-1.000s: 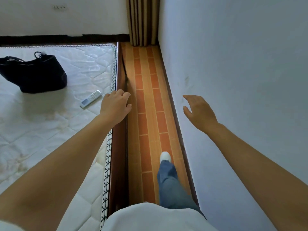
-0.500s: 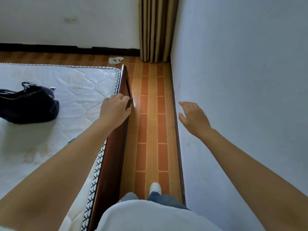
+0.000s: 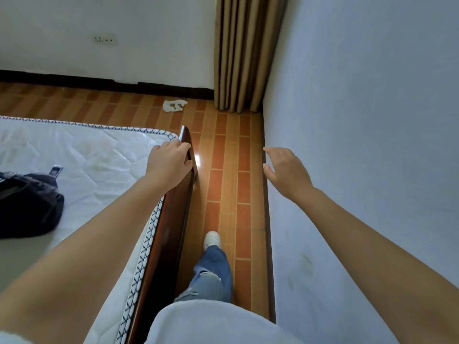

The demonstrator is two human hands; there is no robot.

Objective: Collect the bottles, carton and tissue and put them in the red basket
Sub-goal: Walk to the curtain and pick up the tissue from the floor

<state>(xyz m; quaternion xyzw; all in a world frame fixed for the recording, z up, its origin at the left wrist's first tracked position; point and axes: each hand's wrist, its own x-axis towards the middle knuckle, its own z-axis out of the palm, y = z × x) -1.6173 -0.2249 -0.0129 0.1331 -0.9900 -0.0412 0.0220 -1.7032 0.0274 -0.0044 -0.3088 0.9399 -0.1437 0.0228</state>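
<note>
A crumpled white tissue (image 3: 174, 105) lies on the tiled floor at the far end of the aisle, near the curtain and past the bed's corner. My left hand (image 3: 169, 165) rests on the top of the wooden bed rail (image 3: 171, 219) close to that corner, fingers loosely bent over the edge and holding nothing. My right hand (image 3: 285, 170) hovers beside the right wall with relaxed, empty fingers. No bottle, carton or red basket is in view.
A narrow tiled aisle (image 3: 228, 184) runs between the bed and the blue-white wall (image 3: 360, 145). A black bag (image 3: 27, 204) and a small phone-like device (image 3: 56, 170) lie on the mattress (image 3: 87, 155). A striped curtain (image 3: 244, 53) hangs in the corner. My leg and white shoe (image 3: 211, 240) step forward.
I have walked forward along the aisle. The bed's corner and the floor beyond came into view, with the tissue now closer. My left hand slid along the rail; both hands stay empty.
</note>
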